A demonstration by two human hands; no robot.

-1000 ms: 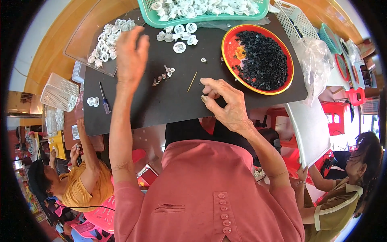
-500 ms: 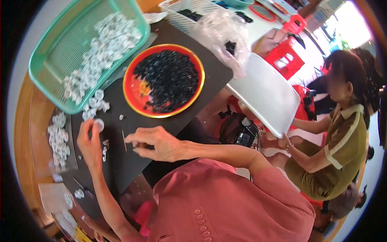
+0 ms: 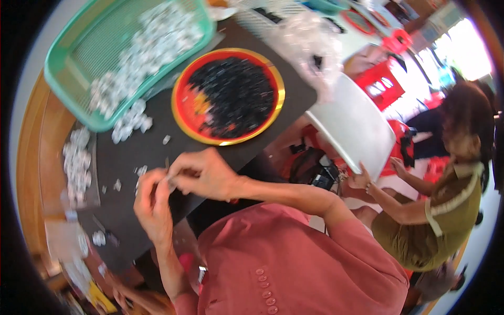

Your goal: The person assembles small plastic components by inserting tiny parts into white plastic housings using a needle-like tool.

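Note:
My left hand (image 3: 154, 205) is pinched round a small whitish plastic piece (image 3: 171, 183), mostly covered by the fingers and blurred. My right hand (image 3: 207, 173) meets it there, thumb and fingers closed; a thin stick (image 3: 167, 163) pokes up by its fingertips. Beyond both hands a red round tray (image 3: 185, 113) with a gold rim holds many small black parts (image 3: 233, 97). At the far left stands a green mesh basket (image 3: 68, 100) holding a heap of white plastic pieces (image 3: 152, 42). A smaller group of white pieces (image 3: 131, 122) lies just below the basket.
More white pieces (image 3: 77, 168) are piled at the dark table's (image 3: 126, 231) left side. A clear plastic bag (image 3: 310, 44) sits at the far corner. On the right, a seated person (image 3: 441, 210) has a hand at a pale tray-like surface (image 3: 352, 121).
My left hand has taken a white piece from near the pile and moved right and nearer. My right hand has picked up the stick; both hands now meet. The view has shifted slightly.

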